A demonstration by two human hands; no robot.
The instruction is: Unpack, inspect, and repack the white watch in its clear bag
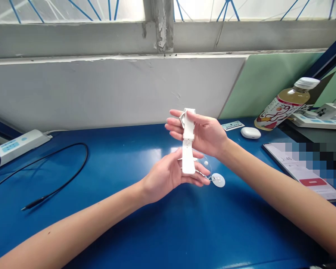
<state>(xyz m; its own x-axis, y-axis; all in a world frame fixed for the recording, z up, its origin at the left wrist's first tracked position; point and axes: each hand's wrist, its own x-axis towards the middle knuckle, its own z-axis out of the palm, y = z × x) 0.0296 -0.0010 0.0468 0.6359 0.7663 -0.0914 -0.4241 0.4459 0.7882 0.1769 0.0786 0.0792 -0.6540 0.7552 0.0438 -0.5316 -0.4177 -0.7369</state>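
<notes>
Your right hand (208,135) is closed on the upper part of a white watch strap (188,158), thumb across its front and fingers spread behind it. Your left hand (164,173) is at the lower end, with its thumb by the strap's edge and its fingers behind; you cannot tell from this view whether it grips. The strap hangs upright between your hands, above the blue tabletop (156,239), with a round piece (182,118) at its upper left edge. Just beyond your left fingertips lies a pale disc (218,180), near some clear plastic (206,162). Past your right wrist are a small card (232,125), a rounded white case (250,133), a juice bottle (281,106) and a flat-lying tablet (291,160). Well off to your left, a black cable (35,203) curves near a white power strip (19,145).
</notes>
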